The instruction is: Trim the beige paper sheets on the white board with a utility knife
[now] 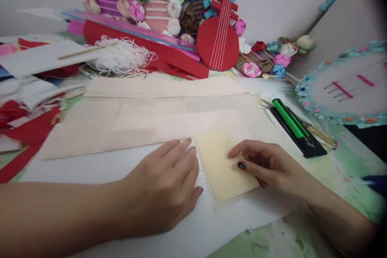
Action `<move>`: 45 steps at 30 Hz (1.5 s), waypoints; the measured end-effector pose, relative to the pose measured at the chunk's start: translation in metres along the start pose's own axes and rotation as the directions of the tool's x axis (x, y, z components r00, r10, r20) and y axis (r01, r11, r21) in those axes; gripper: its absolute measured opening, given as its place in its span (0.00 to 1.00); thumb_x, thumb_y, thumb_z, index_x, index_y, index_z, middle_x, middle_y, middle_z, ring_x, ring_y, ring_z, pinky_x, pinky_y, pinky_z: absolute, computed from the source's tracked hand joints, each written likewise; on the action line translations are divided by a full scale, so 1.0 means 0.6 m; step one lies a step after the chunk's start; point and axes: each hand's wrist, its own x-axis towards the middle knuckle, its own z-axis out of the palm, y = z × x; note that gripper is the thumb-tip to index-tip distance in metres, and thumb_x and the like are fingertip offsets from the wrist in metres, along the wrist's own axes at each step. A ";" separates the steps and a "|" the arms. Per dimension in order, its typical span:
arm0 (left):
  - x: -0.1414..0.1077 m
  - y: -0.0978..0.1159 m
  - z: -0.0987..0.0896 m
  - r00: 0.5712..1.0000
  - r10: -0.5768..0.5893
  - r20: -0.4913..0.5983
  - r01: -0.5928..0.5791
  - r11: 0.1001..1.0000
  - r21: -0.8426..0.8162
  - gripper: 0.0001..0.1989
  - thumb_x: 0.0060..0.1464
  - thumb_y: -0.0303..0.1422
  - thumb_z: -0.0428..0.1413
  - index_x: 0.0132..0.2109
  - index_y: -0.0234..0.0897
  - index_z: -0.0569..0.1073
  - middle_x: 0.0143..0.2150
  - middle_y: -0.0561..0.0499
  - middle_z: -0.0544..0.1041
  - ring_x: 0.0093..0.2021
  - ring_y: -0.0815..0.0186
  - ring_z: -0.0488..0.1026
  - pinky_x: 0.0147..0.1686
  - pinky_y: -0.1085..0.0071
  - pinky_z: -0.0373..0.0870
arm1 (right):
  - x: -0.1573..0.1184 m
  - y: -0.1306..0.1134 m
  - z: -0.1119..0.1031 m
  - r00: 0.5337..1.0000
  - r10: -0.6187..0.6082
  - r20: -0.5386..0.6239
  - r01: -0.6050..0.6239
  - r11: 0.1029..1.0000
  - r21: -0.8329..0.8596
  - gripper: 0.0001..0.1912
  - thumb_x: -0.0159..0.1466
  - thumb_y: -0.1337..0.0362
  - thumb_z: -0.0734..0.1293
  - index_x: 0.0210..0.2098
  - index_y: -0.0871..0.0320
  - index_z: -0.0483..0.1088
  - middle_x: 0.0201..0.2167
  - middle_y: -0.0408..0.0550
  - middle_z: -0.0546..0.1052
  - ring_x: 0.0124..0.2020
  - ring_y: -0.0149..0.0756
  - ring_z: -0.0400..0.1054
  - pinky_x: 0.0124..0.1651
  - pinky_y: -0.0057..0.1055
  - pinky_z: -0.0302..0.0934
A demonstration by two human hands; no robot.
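The yellow card [223, 169] lies flat on a white sheet [93, 169], between the two hands. Its left edge runs away from the person, with the far end leaning a little to the left. The long axis seems to go the same way, but the far end melts into a beige sheet [99, 113], so I cannot tell exactly where it finishes. This beige sheet is stretched from side to side, and its near edge is slightly slanted.

The left hand [169, 185] rests on the white sheet, close beside the left edge of the card; its grip is loose and closes on nothing that I can see. The right hand [269, 165] is over the right part of the card and covers some of its edge. Its forefinger and thumb are apart, but I cannot tell if the grip pinches the card under the hand.

To the right, on the green-stained counter [254, 242], there is a green cutter [287, 119]. Behind the sheets are a heap of white string [123, 56], a wooden stick [81, 51], a red lute shape [219, 44] and several paper flowers [251, 69]
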 end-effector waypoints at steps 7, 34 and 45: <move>-0.001 -0.011 0.016 0.956 -0.223 0.189 0.211 0.974 0.083 0.32 0.63 0.42 0.43 0.57 0.13 0.71 0.58 0.24 0.70 0.59 0.38 0.67 0.57 0.46 0.66 | -0.005 -0.006 0.000 1.000 -0.012 0.023 0.014 0.998 -0.067 0.09 0.68 0.63 0.61 0.44 0.59 0.70 0.18 0.35 0.63 0.15 0.22 0.57 0.18 0.22 0.48; -0.001 -0.012 0.008 0.944 -0.222 0.244 0.203 0.974 0.100 0.31 0.63 0.43 0.42 0.58 0.18 0.71 0.59 0.25 0.69 0.60 0.37 0.67 0.57 0.45 0.64 | 0.003 -0.005 0.002 0.993 -0.118 -0.026 0.103 0.942 -0.321 0.09 0.67 0.64 0.61 0.41 0.56 0.73 0.21 0.39 0.67 0.20 0.25 0.53 0.23 0.26 0.45; 0.003 -0.015 0.007 0.937 -0.218 0.274 0.199 0.975 0.093 0.32 0.63 0.43 0.41 0.59 0.18 0.69 0.59 0.25 0.69 0.60 0.37 0.66 0.57 0.44 0.64 | 0.004 -0.001 0.000 0.992 -0.122 -0.013 0.112 0.942 -0.316 0.09 0.67 0.65 0.61 0.42 0.57 0.73 0.19 0.37 0.62 0.19 0.25 0.53 0.23 0.27 0.46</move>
